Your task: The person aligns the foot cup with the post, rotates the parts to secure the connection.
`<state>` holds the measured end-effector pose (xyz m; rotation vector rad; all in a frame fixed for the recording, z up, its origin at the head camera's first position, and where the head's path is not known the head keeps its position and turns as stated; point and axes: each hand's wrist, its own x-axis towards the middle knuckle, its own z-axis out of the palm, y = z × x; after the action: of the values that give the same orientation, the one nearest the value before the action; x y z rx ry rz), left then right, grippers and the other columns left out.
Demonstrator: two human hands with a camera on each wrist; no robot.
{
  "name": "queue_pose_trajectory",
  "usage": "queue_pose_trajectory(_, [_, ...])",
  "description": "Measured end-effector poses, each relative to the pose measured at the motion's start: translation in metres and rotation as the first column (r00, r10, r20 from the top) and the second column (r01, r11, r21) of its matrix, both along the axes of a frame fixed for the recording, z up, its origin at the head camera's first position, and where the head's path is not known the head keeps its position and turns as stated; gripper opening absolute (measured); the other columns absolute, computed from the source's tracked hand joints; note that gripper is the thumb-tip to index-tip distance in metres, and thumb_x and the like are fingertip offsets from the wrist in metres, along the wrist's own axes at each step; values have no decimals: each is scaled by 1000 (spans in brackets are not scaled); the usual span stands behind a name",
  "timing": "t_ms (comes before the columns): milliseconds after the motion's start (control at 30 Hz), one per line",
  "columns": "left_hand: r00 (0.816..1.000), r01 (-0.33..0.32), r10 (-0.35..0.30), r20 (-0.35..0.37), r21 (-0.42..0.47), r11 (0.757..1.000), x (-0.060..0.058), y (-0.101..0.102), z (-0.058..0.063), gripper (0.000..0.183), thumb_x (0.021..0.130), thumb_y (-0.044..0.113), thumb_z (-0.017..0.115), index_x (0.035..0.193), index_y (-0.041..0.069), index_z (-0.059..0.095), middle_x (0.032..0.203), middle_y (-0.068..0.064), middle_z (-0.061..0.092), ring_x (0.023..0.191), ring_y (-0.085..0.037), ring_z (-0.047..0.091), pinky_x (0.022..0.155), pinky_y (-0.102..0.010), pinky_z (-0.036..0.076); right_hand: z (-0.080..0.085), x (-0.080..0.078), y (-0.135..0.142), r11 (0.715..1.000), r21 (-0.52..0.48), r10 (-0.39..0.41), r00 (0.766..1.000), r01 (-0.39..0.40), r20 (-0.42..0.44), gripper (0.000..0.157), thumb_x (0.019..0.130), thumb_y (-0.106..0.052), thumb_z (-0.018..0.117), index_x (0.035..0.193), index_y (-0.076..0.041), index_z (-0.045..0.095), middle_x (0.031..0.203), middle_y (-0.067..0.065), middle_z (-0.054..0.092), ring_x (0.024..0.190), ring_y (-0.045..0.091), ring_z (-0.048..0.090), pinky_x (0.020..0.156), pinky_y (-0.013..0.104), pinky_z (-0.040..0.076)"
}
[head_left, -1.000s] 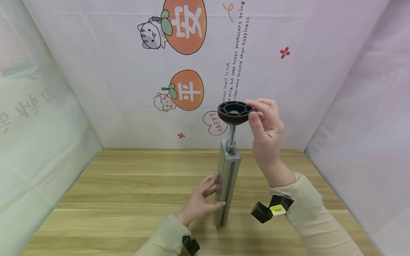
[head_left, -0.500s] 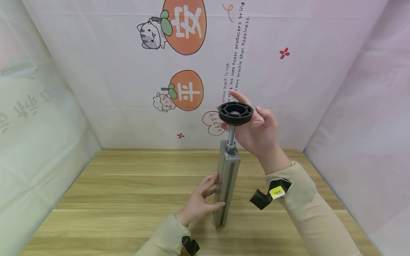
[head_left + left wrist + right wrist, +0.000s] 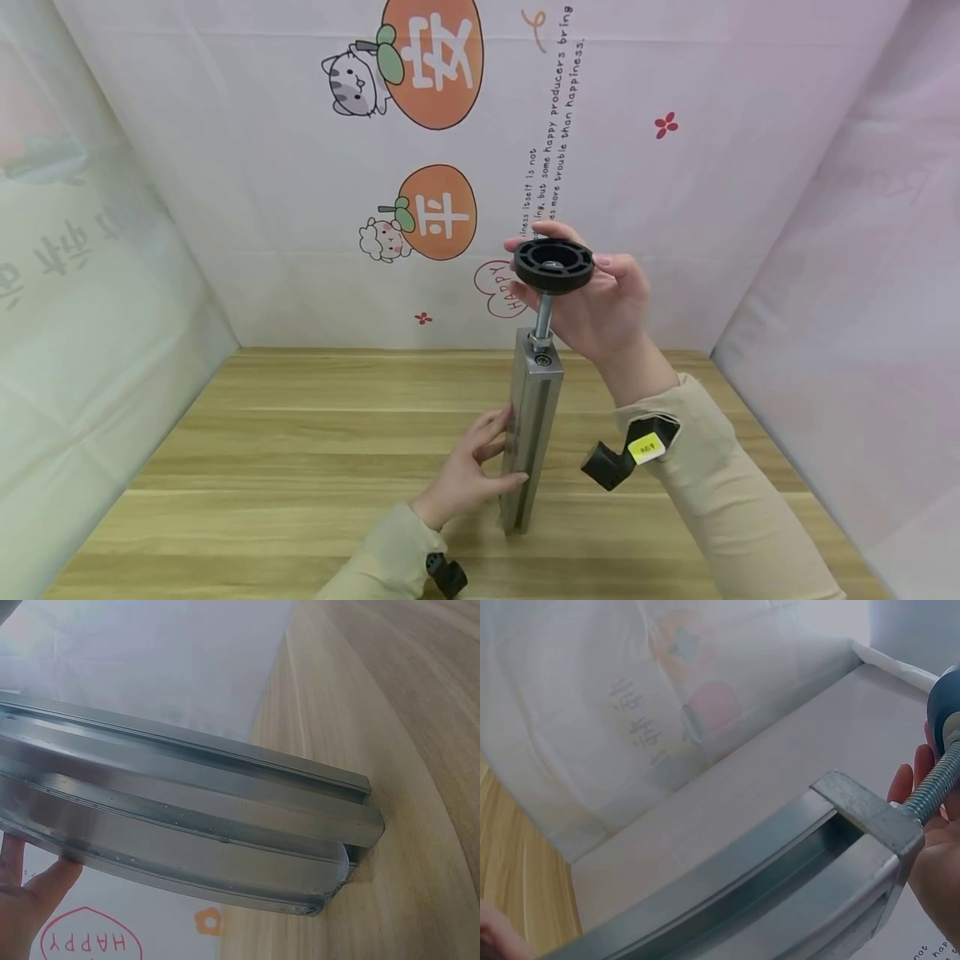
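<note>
An aluminium profile bar (image 3: 534, 433) stands upright on the wooden table, slotted along its sides. From its top end cap rises a threaded rod (image 3: 543, 317) with a nut at its base, carrying a round black levelling foot (image 3: 555, 282). My left hand (image 3: 467, 477) grips the bar's lower half between thumb and fingers. Around the foot's rim curls my right hand (image 3: 611, 304), thumb at the right edge and fingers behind and to the left. In the right wrist view the foot (image 3: 943, 709) is cut by the frame edge. The left wrist view shows the bar's lower end (image 3: 330, 855) at the tabletop.
The wooden tabletop (image 3: 300, 450) spreads around the bar. A printed white cloth (image 3: 300, 275) stands behind it, with more cloth walls (image 3: 847, 333) at both sides. A black wrist camera (image 3: 611, 462) hangs from the right sleeve.
My right hand has shifted from the foot's right edge to behind it, fingers reaching round the far side and then closing on the rim. The left hand and bar stay put.
</note>
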<state>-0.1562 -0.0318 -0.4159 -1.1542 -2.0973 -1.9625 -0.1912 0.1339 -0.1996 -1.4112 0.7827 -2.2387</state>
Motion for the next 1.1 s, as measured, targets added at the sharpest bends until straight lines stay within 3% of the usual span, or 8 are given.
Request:
queue_pose_trajectory(233, [1000,-4,5,10,-6,1000,0,0,1,83,79,-2,72,149,13,29,146,-15,35,132,-14,38,104,-47,43,0,-1,2,994,28,-101,993,103,-65,39,84,-19,44,120,-8,54,125,13,50,108,21,49,98,32,40])
queue_pose_trajectory(433, [1000,-2,2,27,-1,1000,0,0,1,83,79,-3,72,148,10,29,146,-16,34,131,-13,39,104,-47,43,-1,-1,5,966,51,-244,961,252,-134,31,87,-19,48,115,-7,53,123,14,51,101,22,47,85,26,40])
queue_pose_trajectory(667, [1000,5,-5,11,-11,1000,1,2,1,82,80,-2,72,149,11,29,145,-16,34,131,-18,40,103,-47,43,-1,3,12,926,85,-351,923,367,-160,27,89,-19,49,113,-10,56,125,14,48,119,24,44,99,26,37])
queue_pose_trajectory(833, [1000,12,-12,-9,-3,1000,1,3,0,83,80,-2,71,149,13,29,144,-17,35,130,-22,41,102,-49,44,-1,5,15,908,74,-398,903,414,-161,26,88,-21,57,112,-10,58,126,15,49,119,25,45,100,26,39])
queue_pose_trajectory(967, [1000,5,-6,-7,-4,1000,1,2,0,83,80,-2,71,149,12,29,143,-17,36,129,-16,41,102,-47,44,0,9,13,864,77,-485,863,498,-142,23,87,-20,64,106,-9,59,123,16,51,116,26,49,98,27,44])
queue_pose_trajectory(1100, [1000,-6,6,-8,-7,1000,1,2,-1,83,79,-4,71,149,10,28,143,-18,36,128,-14,41,102,-46,45,2,13,9,779,109,-607,786,618,-118,17,84,-12,63,100,-12,59,117,13,54,111,25,52,95,25,46])
